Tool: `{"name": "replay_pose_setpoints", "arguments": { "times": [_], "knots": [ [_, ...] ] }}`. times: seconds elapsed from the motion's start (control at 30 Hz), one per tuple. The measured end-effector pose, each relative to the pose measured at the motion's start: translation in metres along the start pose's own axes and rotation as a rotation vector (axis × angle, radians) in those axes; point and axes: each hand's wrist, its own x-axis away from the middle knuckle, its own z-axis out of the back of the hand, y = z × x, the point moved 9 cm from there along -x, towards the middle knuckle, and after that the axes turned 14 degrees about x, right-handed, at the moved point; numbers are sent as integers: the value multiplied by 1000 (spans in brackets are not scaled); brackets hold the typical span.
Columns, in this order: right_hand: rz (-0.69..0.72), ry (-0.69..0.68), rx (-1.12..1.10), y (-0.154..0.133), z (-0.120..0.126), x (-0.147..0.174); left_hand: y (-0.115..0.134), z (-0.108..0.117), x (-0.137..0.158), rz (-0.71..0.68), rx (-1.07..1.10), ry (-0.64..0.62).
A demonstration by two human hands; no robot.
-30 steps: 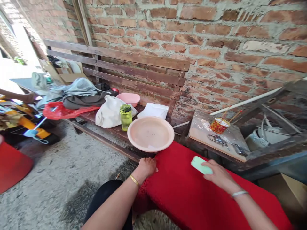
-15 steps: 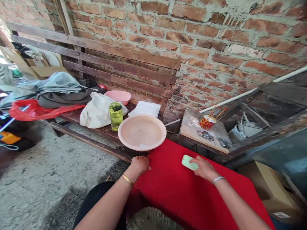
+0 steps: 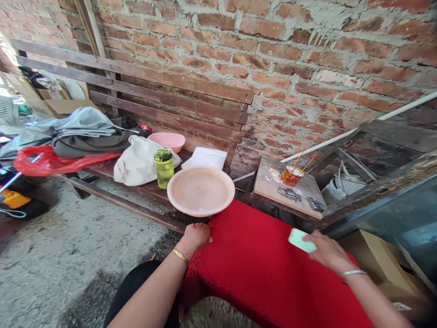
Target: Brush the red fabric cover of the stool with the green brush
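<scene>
A bright red cloth [image 3: 252, 255] lies spread over a raised surface in front of me. My left hand [image 3: 198, 235] is closed at the cloth's left corner, fingers pinching its edge, just below a pale pink basin [image 3: 201, 191]. My right hand [image 3: 326, 250] grips a pale green oblong block [image 3: 300, 239] with rounded corners, held flat on or just over the right part of the cloth. The block's underside is hidden, so I cannot tell whether it has bristles.
On the wooden bench [image 3: 153, 89] are a green bottle [image 3: 164, 168], a white bag [image 3: 133, 161], a pink bowl [image 3: 169, 140] and folded clothes [image 3: 85, 132]. A small board [image 3: 266, 180] holds a red cup [image 3: 291, 176] and a padlock [image 3: 288, 193]. A cardboard box [image 3: 378, 259] stands right.
My right hand has slid the green block to the right across the cloth. My left hand keeps its hold at the corner.
</scene>
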Motion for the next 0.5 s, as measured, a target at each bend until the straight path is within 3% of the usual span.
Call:
{"name": "replay_pose_setpoints", "arguments": {
  "times": [0.13,0.2,0.27,0.37,0.43,0.5],
  "knots": [
    [246,43,-110,-156,60,-35,-1,-3,-2,-6,-5,-8],
    [306,64,-141,-212,75,-49,0,-3,-1,-29,-15,-5],
    [345,71,-168,-247,78,-58,0,-2,0,-39,-16,0],
    [355,58,-188,-253,67,-64,-1,0,3,-39,-18,4],
    [320,40,-191,-228,51,-62,0,1,4,-35,-29,-14],
    [251,19,-191,-182,29,-56,1,2,5,-31,-44,-32]
  ]
}}
